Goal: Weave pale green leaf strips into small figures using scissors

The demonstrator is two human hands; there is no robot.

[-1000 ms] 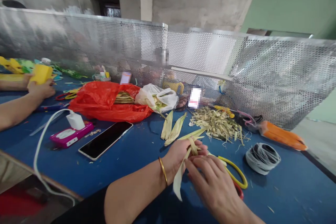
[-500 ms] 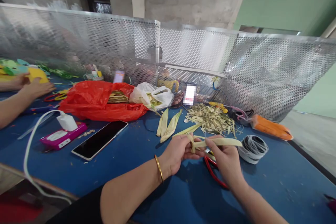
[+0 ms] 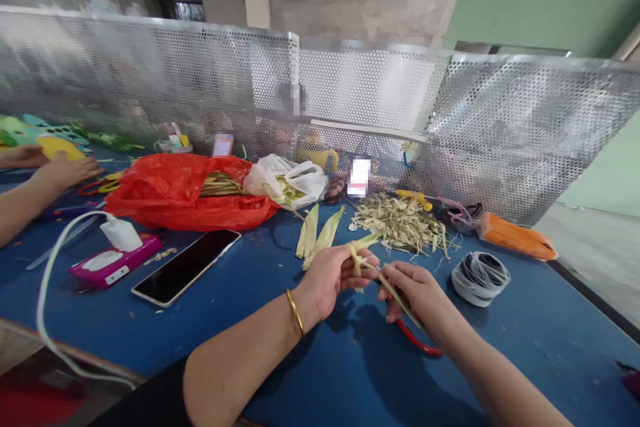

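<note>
My left hand [image 3: 333, 280], with a gold bangle on its wrist, is closed on a pale knotted corn husk [image 3: 356, 260]. From the knot a narrow husk strip [image 3: 399, 297] runs to my right hand [image 3: 413, 290], whose thumb and fingers pinch it. Under that hand shows a curved red handle [image 3: 420, 341], the rest of its tool hidden. Two loose corn husks [image 3: 320, 237] lie on the blue table just beyond my left hand. Behind both hands is a heap of dry husk scraps [image 3: 400, 223].
A roll of grey cord [image 3: 481, 278] and an orange packet [image 3: 517, 235] are at right. Left of my hands lie a phone [image 3: 186, 267], a magenta power strip [image 3: 116, 260] and a red plastic bag [image 3: 160, 190]. Another person's hands [image 3: 63, 170] hold something yellow. A perforated metal screen [image 3: 365, 87] borders the back.
My right hand has turned and moved slightly down, and the strip, earlier broad and level to the right, now slants down to the right. The left hand still grips the knot.
</note>
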